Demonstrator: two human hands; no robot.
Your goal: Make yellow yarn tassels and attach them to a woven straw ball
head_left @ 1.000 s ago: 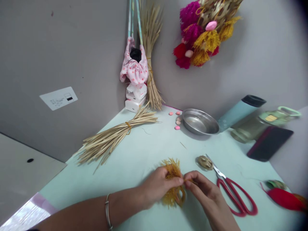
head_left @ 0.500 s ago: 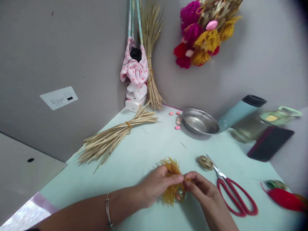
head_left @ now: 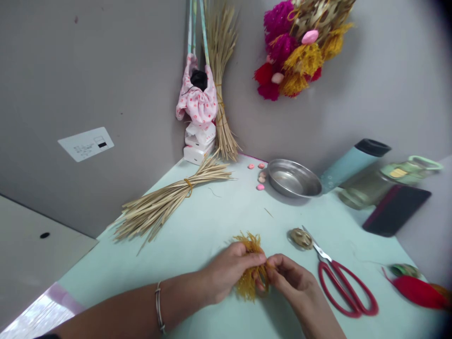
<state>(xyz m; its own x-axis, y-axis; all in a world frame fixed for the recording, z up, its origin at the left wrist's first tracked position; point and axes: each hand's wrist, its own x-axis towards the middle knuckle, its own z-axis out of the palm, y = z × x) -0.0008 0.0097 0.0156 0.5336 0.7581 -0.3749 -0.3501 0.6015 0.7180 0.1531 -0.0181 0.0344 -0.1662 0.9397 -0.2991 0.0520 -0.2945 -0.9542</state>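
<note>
A mustard-yellow yarn tassel [head_left: 246, 285] with frayed ends is held just above the pale green table. My left hand [head_left: 229, 270], with a silver bangle on its wrist, pinches the tassel around its middle between thumb and fingers. On its right side, my right hand [head_left: 291, 278] has thumb and forefinger closed on the tassel's yarn, close to my left thumb tip. Red-handled scissors [head_left: 339, 278] lie partly open to the right of my right hand. Their tip touches or nearly touches a small woven straw piece [head_left: 301, 238].
A tied straw bundle [head_left: 165, 200] lies at left. Behind are pink beads [head_left: 260, 187], a steel bowl [head_left: 294, 179], a blue tumbler [head_left: 353, 165], a green-lidded bottle [head_left: 374, 183] and a dark phone [head_left: 397, 210]. Red yarn [head_left: 420, 292] lies far right. Tassels [head_left: 303, 59] hang on the wall.
My right hand has shifted slightly left, closer to my left thumb. The tassel has turned a little in my fingers. Everything else on the table stays put.
</note>
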